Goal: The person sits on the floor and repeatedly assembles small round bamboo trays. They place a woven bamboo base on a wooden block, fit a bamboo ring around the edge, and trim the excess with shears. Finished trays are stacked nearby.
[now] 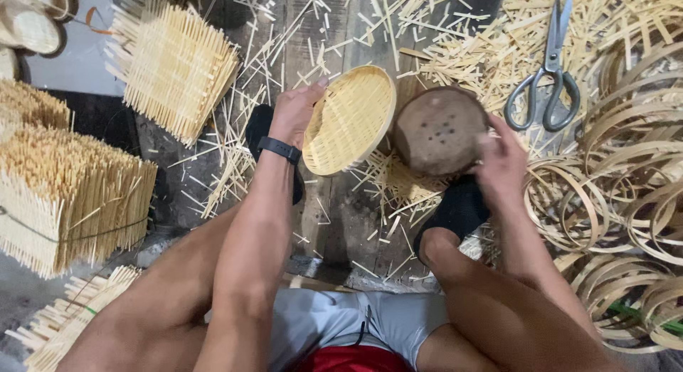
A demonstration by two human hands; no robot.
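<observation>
Woven bamboo tray (348, 119) lifted off its mould
My left hand (295, 112) pinches the finished weave's rim; my right hand (501, 162) grips the round mould (440, 130); rim hoop (569, 201) not yet fitted

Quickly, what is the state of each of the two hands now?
Left hand: closed on the rim of the round woven bamboo tray.
Right hand: holding the round brown wooden mould at its edge.

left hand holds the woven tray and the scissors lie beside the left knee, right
Not quite. The left hand does hold the woven tray, but the scissors lie at the upper right among bamboo strips, beyond the right hand, as the head view shows.
</observation>
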